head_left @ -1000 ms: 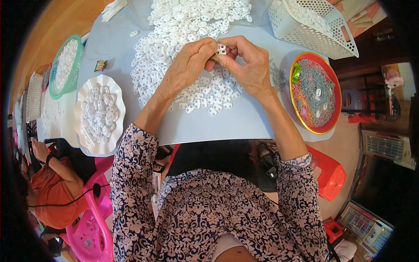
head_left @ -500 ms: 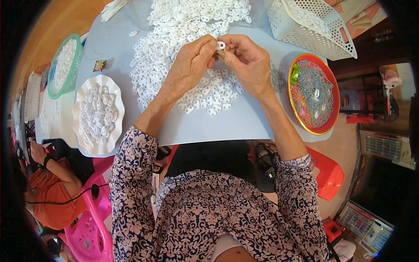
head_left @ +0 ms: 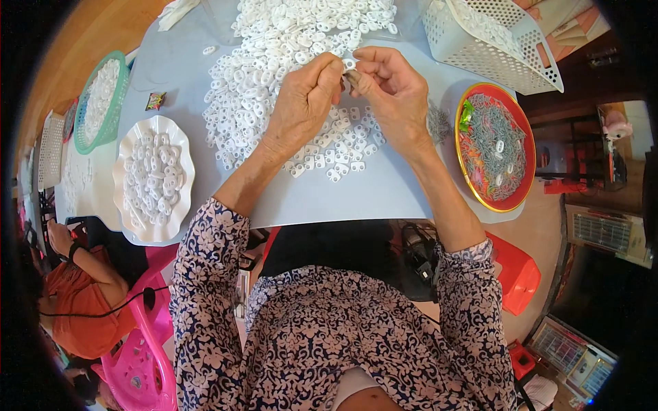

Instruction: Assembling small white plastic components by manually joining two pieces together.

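Note:
My left hand (head_left: 305, 99) and my right hand (head_left: 394, 96) meet over the table, fingertips almost touching. Between them is a small white two-hole plastic piece (head_left: 349, 64), partly covered by the fingers. The left thumb and forefinger pinch its side. My right thumb and forefinger close on it too, the other right fingers curled loosely; whether they hold a further small part is hidden. Beneath the hands spreads a large heap of similar white plastic pieces (head_left: 240, 103). To the right, a red bowl with a yellow rim (head_left: 528, 137) contains many small grey springs (head_left: 497, 123) and a few white pieces.
A scalloped white plate (head_left: 186, 198) with white pieces stands on the left, near a small wrapped sweet (head_left: 155, 101). Beyond it is a green basket (head_left: 123, 96). A white perforated basket (head_left: 507, 65) stands far right. Another person's arm (head_left: 92, 267) shows at left, beside a pink chair (head_left: 147, 356).
My right hand has shifted slightly right, and its fingers have lifted and opened a little around the white piece. My left hand stays nearly in place.

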A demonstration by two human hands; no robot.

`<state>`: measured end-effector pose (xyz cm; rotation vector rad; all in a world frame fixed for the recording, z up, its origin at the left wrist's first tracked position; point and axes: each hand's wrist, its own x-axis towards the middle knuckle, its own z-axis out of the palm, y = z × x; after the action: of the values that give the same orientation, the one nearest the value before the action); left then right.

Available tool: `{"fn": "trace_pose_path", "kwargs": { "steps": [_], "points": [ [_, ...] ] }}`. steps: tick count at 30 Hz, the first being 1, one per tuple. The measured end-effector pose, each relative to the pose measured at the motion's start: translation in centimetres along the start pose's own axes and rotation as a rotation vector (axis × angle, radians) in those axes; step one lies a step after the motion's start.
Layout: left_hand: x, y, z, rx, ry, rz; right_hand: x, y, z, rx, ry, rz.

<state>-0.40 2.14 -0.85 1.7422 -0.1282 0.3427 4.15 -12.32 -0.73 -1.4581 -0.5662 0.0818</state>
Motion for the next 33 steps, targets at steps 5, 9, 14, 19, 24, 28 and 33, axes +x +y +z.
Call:
{"fn": "trace_pose_path", "kwargs": {
  "steps": [5,9,14,19,24,28,33],
  "points": [
    [0.0,0.3,-0.5,0.031,-0.046,-0.05,0.0,-0.3,0.1,-0.008,-0.033,0.046],
    [0.2,0.6,-0.7,-0.022,-0.074,-0.07,0.2,0.1,-0.4,-0.15,-0.101,-0.1],
    [0.1,0.1,-0.8,-0.059,-0.124,-0.105,0.4,0.0,-0.4,-0.342,-0.124,-0.237],
    [0.1,0.3,-1.1,-0.019,-0.181,-0.125,0.1,-0.8,-0.4,-0.534,-0.117,-0.34],
    [0.0,0.5,-1.1,0.004,-0.207,-0.124,0.0,-1.0,-0.5,-0.545,-0.129,-0.34],
    [-0.1,0.6,-1.1,0.006,-0.215,-0.122,0.0,-1.5,-0.5,-0.542,-0.142,-0.323],
    [-0.1,0.5,-1.0,0.031,-0.229,-0.157,-0.1,-1.0,-0.7,-0.48,-0.13,-0.323]
  ]
}}
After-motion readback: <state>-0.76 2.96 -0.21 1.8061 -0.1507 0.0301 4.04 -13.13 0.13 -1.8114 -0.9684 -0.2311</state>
